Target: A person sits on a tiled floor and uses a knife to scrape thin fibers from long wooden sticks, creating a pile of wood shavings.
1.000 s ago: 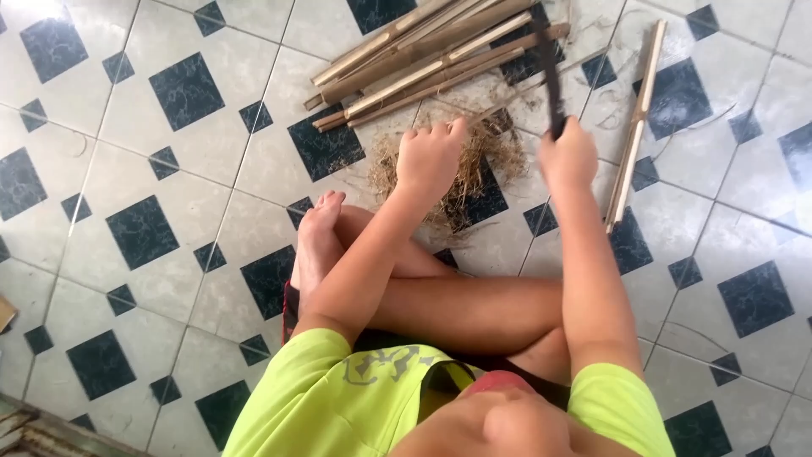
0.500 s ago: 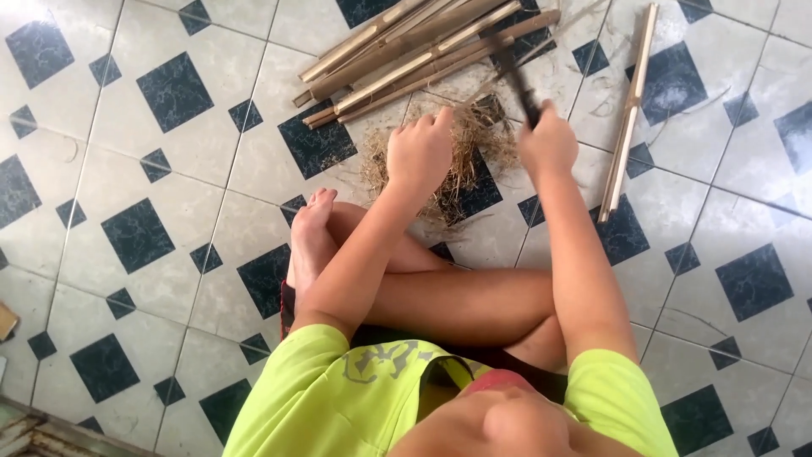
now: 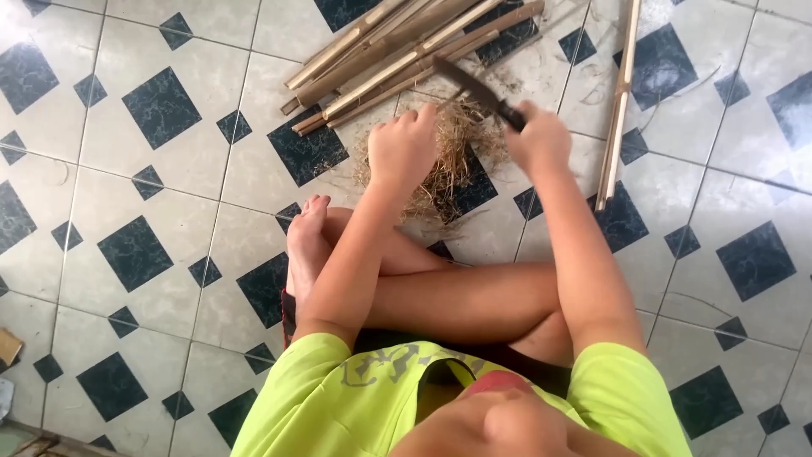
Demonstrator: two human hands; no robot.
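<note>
Head view: one person sits cross-legged on a floor (image 3: 161,182) of pale tiles set with dark diamond insets. One bundle of split bamboo sticks (image 3: 397,55), roughly eight, long, straight and tan, lies fanned at the top. Two more bamboo strips (image 3: 616,110) lie together, apart on the right. One heap of dry fibrous shavings (image 3: 457,165), wispy and straw-coloured, sits just before the crossed shins. The left hand (image 3: 403,151) is curled into a loose fist over the shavings; what it grips is hidden. The right hand (image 3: 538,140) has its fingers wrapped tight round the handle of one dark, slightly curved knife (image 3: 475,87), blade angled up-left over the heap.
</note>
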